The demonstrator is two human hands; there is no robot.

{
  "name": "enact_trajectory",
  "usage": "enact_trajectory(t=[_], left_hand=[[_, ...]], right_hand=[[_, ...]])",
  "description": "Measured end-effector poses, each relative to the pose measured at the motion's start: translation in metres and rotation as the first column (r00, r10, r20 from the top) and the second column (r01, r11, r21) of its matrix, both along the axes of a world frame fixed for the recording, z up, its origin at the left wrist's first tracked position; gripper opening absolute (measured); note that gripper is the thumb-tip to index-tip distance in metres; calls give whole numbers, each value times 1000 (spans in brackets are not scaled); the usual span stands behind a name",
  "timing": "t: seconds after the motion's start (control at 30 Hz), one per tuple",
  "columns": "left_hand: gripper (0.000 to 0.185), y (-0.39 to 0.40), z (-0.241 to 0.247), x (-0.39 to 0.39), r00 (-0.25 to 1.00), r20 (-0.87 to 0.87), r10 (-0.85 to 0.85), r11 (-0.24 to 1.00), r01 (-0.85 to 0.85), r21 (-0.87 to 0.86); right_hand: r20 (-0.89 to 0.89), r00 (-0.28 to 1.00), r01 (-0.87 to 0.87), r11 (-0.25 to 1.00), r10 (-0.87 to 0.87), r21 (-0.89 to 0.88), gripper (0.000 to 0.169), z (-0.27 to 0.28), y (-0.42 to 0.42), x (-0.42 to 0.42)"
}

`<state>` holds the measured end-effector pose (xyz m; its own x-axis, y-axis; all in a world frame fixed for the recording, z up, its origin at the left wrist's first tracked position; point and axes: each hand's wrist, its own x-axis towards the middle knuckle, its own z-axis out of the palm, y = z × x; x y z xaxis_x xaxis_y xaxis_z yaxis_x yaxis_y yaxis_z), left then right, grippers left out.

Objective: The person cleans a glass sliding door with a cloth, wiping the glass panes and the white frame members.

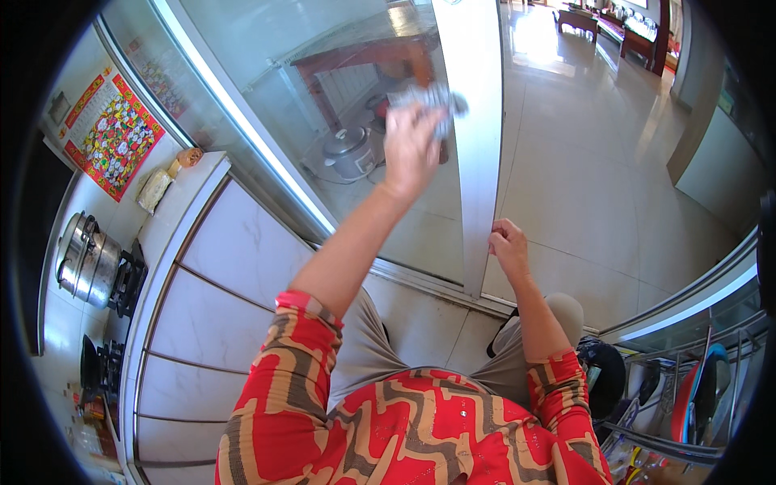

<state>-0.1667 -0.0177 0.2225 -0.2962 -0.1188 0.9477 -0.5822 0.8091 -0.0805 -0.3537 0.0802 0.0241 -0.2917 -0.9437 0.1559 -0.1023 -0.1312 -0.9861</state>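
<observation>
Under my left hand (pixel 409 148) is a crumpled grey-white wad (pixel 445 100), held against the glass pane (pixel 418 224) of a sliding door. The wad is blurred, so I cannot tell whether it is paper or cloth. It reaches to the inner edge of the door's white frame (pixel 479 151). Lower down, my right hand (pixel 510 242) has its fingers curled at the outer edge of that frame, gripping it. Through the glass show a rice cooker (pixel 350 154) on the floor and a wooden table (pixel 364 51).
A tiled counter (pixel 236 254) runs along the left, with a steamer pot (pixel 91 260) on a gas stove (pixel 128 276). At lower right stands a metal rack (pixel 667 439) with pans and lids. The door track (pixel 418 282) crosses the floor ahead; beyond the opening lies a tiled floor (pixel 576 163).
</observation>
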Motion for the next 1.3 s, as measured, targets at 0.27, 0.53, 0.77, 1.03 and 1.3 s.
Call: enact_trajectory(t=[0.27, 0.53, 0.77, 1.03, 1.3], left_hand=[[37, 10, -58, 28, 979, 174, -107, 975, 69, 210], [37, -5, 99, -9, 986, -164, 25, 988, -49, -146], [41, 14, -12, 18, 997, 66, 41, 997, -45, 64], [43, 2, 52, 8, 990, -79, 113, 993, -117, -36], [45, 20, -7, 13, 991, 63, 119, 990, -123, 71]], right_hand=[[-57, 998, 5, 1000, -6, -14, 14, 5, 4, 5], [-77, 997, 4, 1000, -5, -12, 12, -2, 2, 2], [-76, 997, 13, 1000, -15, -25, 14, 7, 6, 7], [-108, 993, 40, 999, -39, 7, 12, 3, 4, 5], [-152, 987, 40, 999, -45, -36, 12, 1, 4, 7]])
